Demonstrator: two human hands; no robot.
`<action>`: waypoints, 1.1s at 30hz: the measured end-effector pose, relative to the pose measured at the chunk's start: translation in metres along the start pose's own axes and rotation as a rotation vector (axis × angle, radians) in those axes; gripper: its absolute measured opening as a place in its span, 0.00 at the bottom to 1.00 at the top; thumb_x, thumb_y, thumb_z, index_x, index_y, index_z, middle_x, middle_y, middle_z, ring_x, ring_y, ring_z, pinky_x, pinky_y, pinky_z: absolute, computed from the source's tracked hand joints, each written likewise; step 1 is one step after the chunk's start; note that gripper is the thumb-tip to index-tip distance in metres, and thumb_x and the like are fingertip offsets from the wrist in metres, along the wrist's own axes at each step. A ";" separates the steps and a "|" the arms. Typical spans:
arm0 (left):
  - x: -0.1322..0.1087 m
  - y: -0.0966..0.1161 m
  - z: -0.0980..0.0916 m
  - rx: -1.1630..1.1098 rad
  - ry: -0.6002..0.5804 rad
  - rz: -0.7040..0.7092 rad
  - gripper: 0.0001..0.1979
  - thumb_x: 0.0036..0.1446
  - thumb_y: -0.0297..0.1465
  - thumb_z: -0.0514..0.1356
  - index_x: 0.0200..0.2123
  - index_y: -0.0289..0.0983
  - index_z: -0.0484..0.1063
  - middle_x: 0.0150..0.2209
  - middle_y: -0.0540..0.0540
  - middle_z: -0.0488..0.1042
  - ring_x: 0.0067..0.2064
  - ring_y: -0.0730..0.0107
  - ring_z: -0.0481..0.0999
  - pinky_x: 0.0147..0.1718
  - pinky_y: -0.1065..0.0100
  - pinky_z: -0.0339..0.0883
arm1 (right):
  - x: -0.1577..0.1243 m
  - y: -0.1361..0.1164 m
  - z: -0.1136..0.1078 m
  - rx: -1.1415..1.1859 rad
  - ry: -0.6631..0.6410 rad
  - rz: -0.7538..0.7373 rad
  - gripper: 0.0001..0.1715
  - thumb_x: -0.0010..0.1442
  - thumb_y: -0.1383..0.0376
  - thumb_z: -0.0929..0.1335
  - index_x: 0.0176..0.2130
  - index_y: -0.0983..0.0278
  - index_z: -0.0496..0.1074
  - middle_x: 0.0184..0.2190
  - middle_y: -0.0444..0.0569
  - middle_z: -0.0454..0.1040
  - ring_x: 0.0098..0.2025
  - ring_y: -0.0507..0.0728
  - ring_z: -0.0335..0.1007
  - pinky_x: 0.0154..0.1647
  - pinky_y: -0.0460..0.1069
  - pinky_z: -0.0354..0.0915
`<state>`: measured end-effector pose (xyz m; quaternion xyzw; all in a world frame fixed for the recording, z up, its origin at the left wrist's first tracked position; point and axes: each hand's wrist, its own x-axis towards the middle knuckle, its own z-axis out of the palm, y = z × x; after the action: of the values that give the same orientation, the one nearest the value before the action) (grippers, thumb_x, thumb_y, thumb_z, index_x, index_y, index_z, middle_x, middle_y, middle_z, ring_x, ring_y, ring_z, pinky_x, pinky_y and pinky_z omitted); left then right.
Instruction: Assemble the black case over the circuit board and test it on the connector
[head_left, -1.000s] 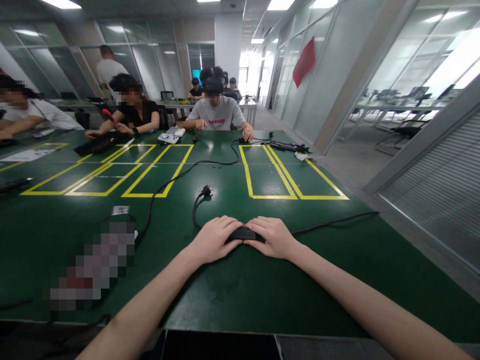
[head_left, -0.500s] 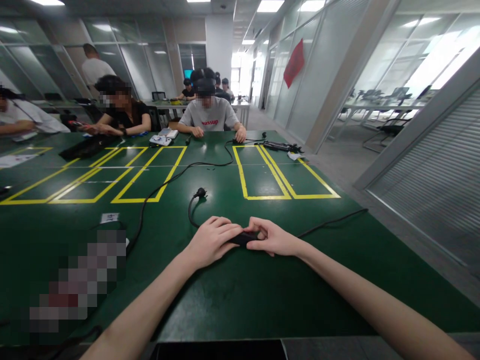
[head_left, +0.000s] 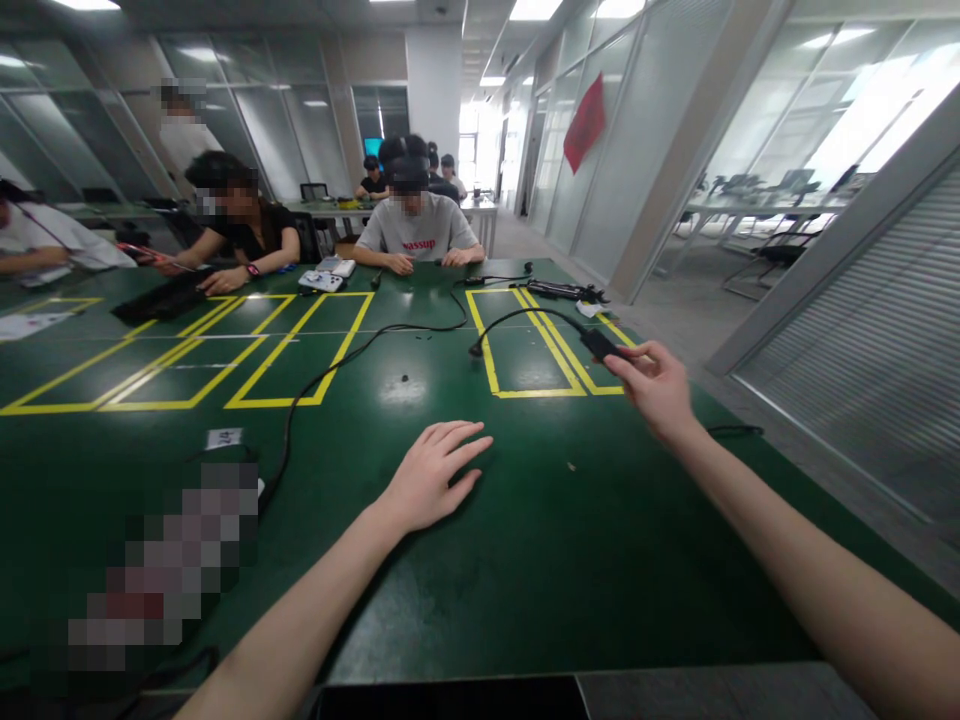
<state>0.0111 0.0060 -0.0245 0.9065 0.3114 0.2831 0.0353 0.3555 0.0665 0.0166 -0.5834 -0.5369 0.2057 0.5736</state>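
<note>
My right hand (head_left: 660, 390) grips one end of a black block-shaped device (head_left: 599, 344) above the right side of the green table (head_left: 480, 590). From the device's far end a black cord curves left to a plug (head_left: 475, 350). My left hand (head_left: 439, 475) is over the middle of the table, palm down, fingers spread, with nothing in it. A small dark bit (head_left: 405, 378) lies beyond it, and a pale scrap (head_left: 571, 467) lies between my hands.
Yellow tape rectangles (head_left: 274, 404) mark the table. A long black cable (head_left: 288, 440) runs along the left, near a blurred-out object (head_left: 165, 565). A folded black tripod (head_left: 562, 291) lies at the far right. Across the table sits a person (head_left: 416, 225) in a grey shirt.
My right hand has carried the black device away to the right and forward, its plug swinging along. My left hand has let go of it and opened, staying near its earlier place.
</note>
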 end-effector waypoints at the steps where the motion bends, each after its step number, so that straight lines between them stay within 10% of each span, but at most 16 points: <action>1: 0.000 0.001 0.001 -0.013 -0.015 -0.003 0.19 0.68 0.29 0.58 0.60 0.41 0.71 0.62 0.40 0.73 0.63 0.56 0.71 0.61 0.49 0.68 | 0.004 0.003 -0.008 -0.045 0.084 -0.052 0.25 0.49 0.46 0.73 0.33 0.59 0.64 0.37 0.54 0.79 0.35 0.60 0.75 0.28 0.49 0.66; 5: 0.002 0.004 0.002 -0.054 -0.057 -0.016 0.15 0.67 0.30 0.59 0.55 0.41 0.75 0.58 0.41 0.77 0.60 0.57 0.74 0.60 0.50 0.69 | 0.002 0.022 -0.029 -0.296 0.207 -0.142 0.20 0.51 0.50 0.73 0.35 0.59 0.67 0.44 0.58 0.80 0.40 0.63 0.76 0.34 0.52 0.69; 12: 0.001 0.003 0.002 -0.082 -0.079 -0.051 0.14 0.67 0.30 0.59 0.54 0.42 0.77 0.55 0.42 0.79 0.57 0.58 0.75 0.58 0.52 0.70 | 0.002 0.076 -0.042 -0.727 0.054 -0.020 0.18 0.47 0.53 0.75 0.35 0.59 0.72 0.37 0.54 0.81 0.33 0.64 0.74 0.33 0.53 0.67; 33: 0.000 0.003 0.002 -0.164 -0.125 -0.110 0.11 0.66 0.30 0.60 0.50 0.39 0.78 0.51 0.43 0.80 0.54 0.61 0.77 0.55 0.56 0.73 | 0.015 0.077 -0.053 -0.433 0.089 0.365 0.25 0.59 0.58 0.65 0.50 0.70 0.75 0.12 0.45 0.67 0.18 0.63 0.71 0.24 0.54 0.66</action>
<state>0.0135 0.0036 -0.0255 0.8979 0.3339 0.2482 0.1442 0.4367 0.0740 -0.0328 -0.7878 -0.4288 0.1603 0.4121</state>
